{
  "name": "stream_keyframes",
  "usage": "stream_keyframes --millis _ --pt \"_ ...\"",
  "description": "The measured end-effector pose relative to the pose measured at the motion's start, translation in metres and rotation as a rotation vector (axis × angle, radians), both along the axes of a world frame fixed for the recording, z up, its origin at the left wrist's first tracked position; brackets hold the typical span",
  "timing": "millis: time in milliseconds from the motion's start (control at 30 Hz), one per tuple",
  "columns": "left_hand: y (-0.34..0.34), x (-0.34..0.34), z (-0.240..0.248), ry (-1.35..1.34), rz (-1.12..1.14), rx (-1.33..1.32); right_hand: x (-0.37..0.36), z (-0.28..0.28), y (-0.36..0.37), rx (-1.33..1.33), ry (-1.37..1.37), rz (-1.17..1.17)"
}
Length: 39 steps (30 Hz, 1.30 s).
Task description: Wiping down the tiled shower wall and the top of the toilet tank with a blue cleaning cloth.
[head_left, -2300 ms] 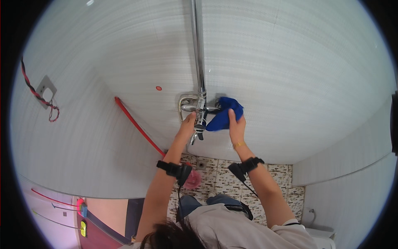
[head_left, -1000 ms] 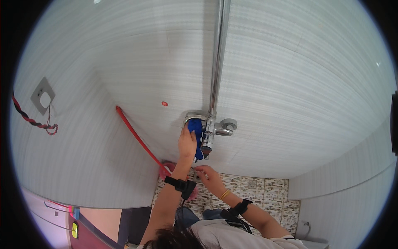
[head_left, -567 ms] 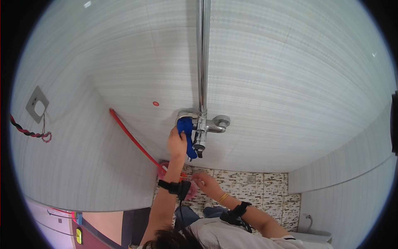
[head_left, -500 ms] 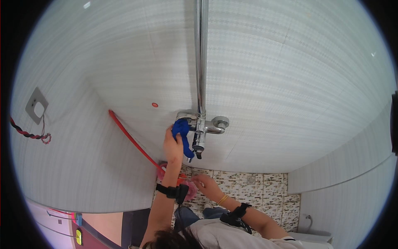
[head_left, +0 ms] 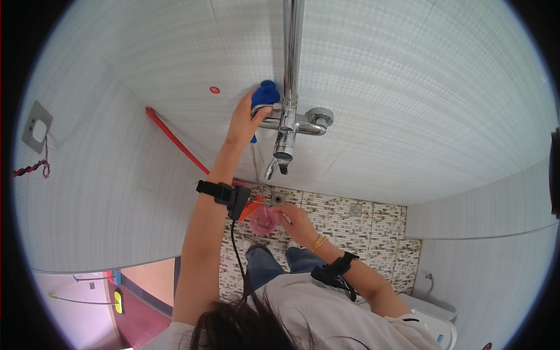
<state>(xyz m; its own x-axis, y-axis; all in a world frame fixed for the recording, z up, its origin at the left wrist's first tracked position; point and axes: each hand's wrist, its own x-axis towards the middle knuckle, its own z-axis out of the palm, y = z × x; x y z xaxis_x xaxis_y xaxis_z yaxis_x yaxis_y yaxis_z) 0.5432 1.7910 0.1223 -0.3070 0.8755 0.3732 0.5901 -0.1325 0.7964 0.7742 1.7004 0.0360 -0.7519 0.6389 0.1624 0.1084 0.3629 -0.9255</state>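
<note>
My left hand is wrapped round a blue cloth, pressing it around the left wall fitting of the chrome shower mixer. Part of the cloth is hidden behind my fingers and the fitting. A thin hose hangs below the mixer's left side. Lower down, my right hand is held with its fingers drawn together in front of me, over the edge of a pink translucent basin. Whatever is between those fingertips is too small to make out.
A vertical chrome pipe rises from the mixer. On the left, a red pipe slants down the wall, below a socket. An orange item lies beside the basin on the patterned floor. A white toilet stands at lower right.
My left hand and the cloth have moved up around the fitting; the cloth no longer hangs down in front. My view has shifted downward, showing more floor. My right hand remains low.
</note>
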Motion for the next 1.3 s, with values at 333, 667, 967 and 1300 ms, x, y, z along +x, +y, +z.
stream_keyframes --millis 333,667,967,1300 --pt "-0.038 0.004 -0.101 -0.570 0.721 0.121 0.024 -0.017 0.007 -0.130 -0.035 -0.092" --pt "-0.082 0.066 -0.133 -0.744 0.431 -0.170 0.006 -0.042 0.009 -0.131 -0.038 -0.139" --pt "-0.056 0.045 -0.152 0.149 -0.012 -0.387 0.027 -0.061 -0.004 -0.162 -0.129 -0.214" --pt "-0.067 0.097 -0.144 0.043 -0.002 -0.149 0.039 -0.061 0.000 -0.204 -0.079 -0.263"
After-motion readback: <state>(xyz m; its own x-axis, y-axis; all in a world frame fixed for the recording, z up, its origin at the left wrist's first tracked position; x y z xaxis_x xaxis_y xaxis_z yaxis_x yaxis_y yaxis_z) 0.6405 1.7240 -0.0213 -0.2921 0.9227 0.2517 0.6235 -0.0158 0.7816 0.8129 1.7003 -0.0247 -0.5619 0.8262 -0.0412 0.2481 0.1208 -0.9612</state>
